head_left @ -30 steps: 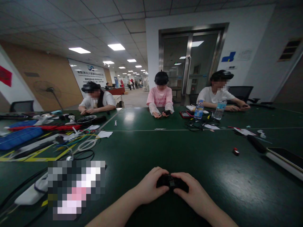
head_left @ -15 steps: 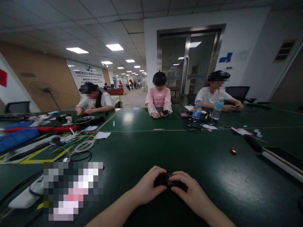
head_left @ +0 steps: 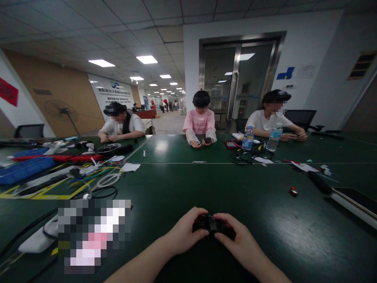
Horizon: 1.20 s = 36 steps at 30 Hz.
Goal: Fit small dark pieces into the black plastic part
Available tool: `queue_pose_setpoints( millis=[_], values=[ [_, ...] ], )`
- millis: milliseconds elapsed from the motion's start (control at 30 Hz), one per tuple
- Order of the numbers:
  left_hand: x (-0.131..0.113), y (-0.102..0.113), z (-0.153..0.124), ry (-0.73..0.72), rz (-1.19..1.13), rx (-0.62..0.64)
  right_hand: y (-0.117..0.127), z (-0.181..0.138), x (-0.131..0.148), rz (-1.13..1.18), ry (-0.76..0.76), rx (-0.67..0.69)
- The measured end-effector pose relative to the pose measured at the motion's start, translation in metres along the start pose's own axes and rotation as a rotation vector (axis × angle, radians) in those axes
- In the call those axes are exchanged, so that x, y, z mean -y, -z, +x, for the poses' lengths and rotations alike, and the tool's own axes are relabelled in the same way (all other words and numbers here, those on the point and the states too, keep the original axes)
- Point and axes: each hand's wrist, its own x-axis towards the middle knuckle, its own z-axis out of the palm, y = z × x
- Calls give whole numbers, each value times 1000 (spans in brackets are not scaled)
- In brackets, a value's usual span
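A small black device (head_left: 212,225) rests on the dark green table (head_left: 176,184) near its front edge. My left hand (head_left: 185,234) curls round its left end. My right hand (head_left: 238,241) grips its right end, thumb and fingers pinched on it. Both forearms reach in from the bottom of the view. Most of the black device is hidden under my fingers.
Coiled cables (head_left: 103,182), a blue case (head_left: 25,169) and a red bar (head_left: 55,158) lie at the left. A small red object (head_left: 293,191), two water bottles (head_left: 247,137) and a long black and white bar (head_left: 350,196) are at the right. Three people sit across the table.
My hands keep their hold on the black device with slight finger shifts. The view has shifted a little.
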Motion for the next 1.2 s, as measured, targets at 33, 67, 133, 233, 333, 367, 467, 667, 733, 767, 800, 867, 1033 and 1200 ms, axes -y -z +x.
queue_pose_setpoints(
  millis=[33, 67, 133, 233, 333, 367, 467, 667, 733, 767, 800, 867, 1033, 1200],
  values=[
    [-1, 0, 0, 11, -10, 10, 0, 0, 0, -4, -11, -1],
    [-1, 0, 0, 25, -20, 21, 0, 0, 0, -6, -16, -3],
    [-3, 1, -1, 52, -37, 44, 1, -1, 0, -7, -11, 2],
    [-5, 2, -1, 69, -46, 68, 1, -1, 1, -6, -1, 12],
    [-4, 3, -1, 59, -45, 75, 1, 0, 3, -6, 10, 6],
    [-4, 3, -1, 57, -41, 74, 0, 0, 3, -9, 10, 0],
    [-3, 2, 0, 58, -23, 70, -1, 0, 1, -13, 8, -8],
    [-3, 2, -1, 49, -28, 61, -1, 0, -1, -6, 11, 1],
    [-3, 2, -1, 55, -23, 54, 0, 0, 0, -1, 21, 0],
    [-3, 2, -1, 61, -20, 50, 0, 0, 0, 4, 32, 0],
    [-3, 2, -1, 65, -19, 49, 0, 0, 0, 11, 44, -1],
    [-4, 2, -1, 65, -24, 56, 0, 0, -1, 24, 71, -6],
    [-2, 2, -1, 47, -80, 83, 0, 0, -1, 26, 79, 1],
    [2, 2, 0, 69, -165, 106, 2, -2, 6, 32, 36, 40]
  ],
)
